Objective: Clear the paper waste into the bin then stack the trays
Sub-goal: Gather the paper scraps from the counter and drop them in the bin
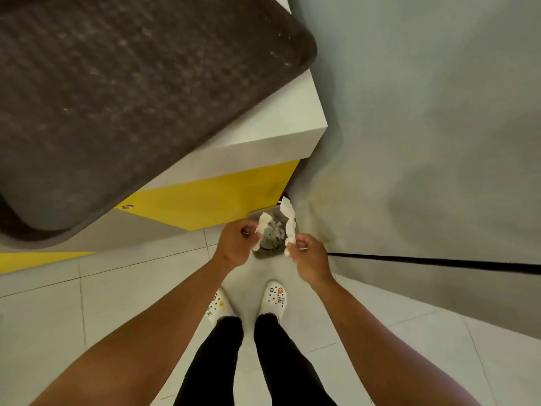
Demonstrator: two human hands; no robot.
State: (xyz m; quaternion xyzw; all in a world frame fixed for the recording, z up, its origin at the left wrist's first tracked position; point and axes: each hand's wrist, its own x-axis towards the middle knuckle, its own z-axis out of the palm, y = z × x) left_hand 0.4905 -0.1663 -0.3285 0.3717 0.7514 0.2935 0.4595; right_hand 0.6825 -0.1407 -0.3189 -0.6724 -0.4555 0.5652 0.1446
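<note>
A large dark brown textured plastic tray point(126, 92) lies on the white counter with yellow panels point(257, 133), its left and top edges cut off by the frame. On the pale tiled floor point(87, 297) beside the counter's corner stands a small bin point(270, 238), mostly hidden behind the hands, its contents a grey blur. The left hand point(235, 244) pinches a crumpled white paper scrap point(262, 230) over the bin; the right hand point(307, 262) pinches a longer white paper strip point(288, 221). Charms on the white clogs point(273, 297) are unreadable.

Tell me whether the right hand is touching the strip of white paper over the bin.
Touching. The head view shows the right hand pinching the lower end of the paper strip, which hangs above the bin.
</note>
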